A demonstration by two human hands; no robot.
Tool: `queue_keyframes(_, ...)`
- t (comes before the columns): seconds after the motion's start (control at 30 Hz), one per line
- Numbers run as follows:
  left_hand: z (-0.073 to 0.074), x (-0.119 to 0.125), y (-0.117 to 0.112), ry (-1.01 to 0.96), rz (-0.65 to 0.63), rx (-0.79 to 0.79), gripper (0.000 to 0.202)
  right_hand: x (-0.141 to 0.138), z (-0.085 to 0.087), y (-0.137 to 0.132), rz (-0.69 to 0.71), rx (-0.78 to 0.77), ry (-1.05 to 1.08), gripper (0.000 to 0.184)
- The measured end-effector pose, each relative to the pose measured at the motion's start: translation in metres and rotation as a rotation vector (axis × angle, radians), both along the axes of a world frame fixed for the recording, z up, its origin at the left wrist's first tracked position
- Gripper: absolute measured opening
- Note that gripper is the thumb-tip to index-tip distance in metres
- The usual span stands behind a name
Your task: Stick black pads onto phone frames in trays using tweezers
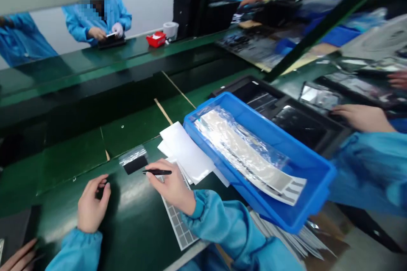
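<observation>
My right hand (173, 187) pinches a pair of black tweezers (163, 172), its thin tip pointing left. Under that hand lies a white sheet with rows of grey squares (182, 229), partly covered by my wrist. Just left of the tweezers' tip, a small clear plastic bag (133, 154) rests on the table with a black rectangular piece (135, 164) at it; whether the piece is inside, I cannot tell. My left hand (92, 205) hovers above the green table, fingers curled, with a gap between thumb and forefinger and nothing visible held.
A blue bin (318, 169) holding plastic-wrapped strips stands to the right, beside white papers (190, 154). At the right edge, a co-worker's hand (365, 117) touches a dark device. Another person's fingers (22, 256) show at lower left. A green conveyor line (79, 135) runs beyond the table.
</observation>
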State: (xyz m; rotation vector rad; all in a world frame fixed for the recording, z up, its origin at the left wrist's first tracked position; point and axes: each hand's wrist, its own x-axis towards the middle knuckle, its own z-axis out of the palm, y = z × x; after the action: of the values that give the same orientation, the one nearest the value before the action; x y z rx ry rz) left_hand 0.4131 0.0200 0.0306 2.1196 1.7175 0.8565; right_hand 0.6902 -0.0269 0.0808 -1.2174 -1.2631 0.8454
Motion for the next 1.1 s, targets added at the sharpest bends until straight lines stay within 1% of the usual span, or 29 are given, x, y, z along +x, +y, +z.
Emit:
queue_keyframes(0.07, -0.011, 0.019, 0.023, -0.114, 0.034, -0.04, 0.041, 0.012, -0.012, 0.008, -0.023, 0.089, -0.034, 0.014)
queue_keyframes(0.17, -0.016, 0.033, 0.046, -0.245, 0.094, -0.085, 0.053, 0.023, -0.035, 0.017, -0.048, 0.242, -0.092, 0.014)
queue_keyframes(0.23, -0.017, 0.036, 0.052, -0.279, 0.106, -0.108, 0.057, 0.026, -0.048, 0.021, -0.051, 0.296, -0.118, 0.015)
queue_keyframes(0.33, -0.018, 0.035, 0.053, -0.313, 0.076, -0.134, 0.061, 0.025, -0.057, 0.023, -0.036, 0.304, -0.12, 0.014)
queue_keyframes(0.4, -0.018, 0.034, 0.053, -0.321, 0.04, -0.152, 0.065, 0.025, -0.06, 0.024, -0.027, 0.297, -0.131, 0.014)
queue_keyframes(0.5, -0.019, 0.035, 0.054, -0.27, 0.017, -0.174, 0.069, 0.025, -0.063, 0.025, -0.041, 0.311, -0.154, 0.015)
queue_keyframes(0.67, -0.018, 0.038, 0.055, -0.215, -0.014, -0.206, 0.072, 0.025, -0.065, 0.03, -0.104, 0.407, -0.146, 0.018)
queue_keyframes(0.83, -0.019, 0.037, 0.056, -0.161, -0.049, -0.169, 0.073, 0.023, -0.068, 0.032, -0.14, 0.441, -0.131, 0.022)
queue_keyframes(1.1, -0.024, 0.033, 0.056, -0.081, -0.1, -0.125, 0.068, 0.022, -0.067, 0.032, -0.105, 0.431, -0.155, 0.019)
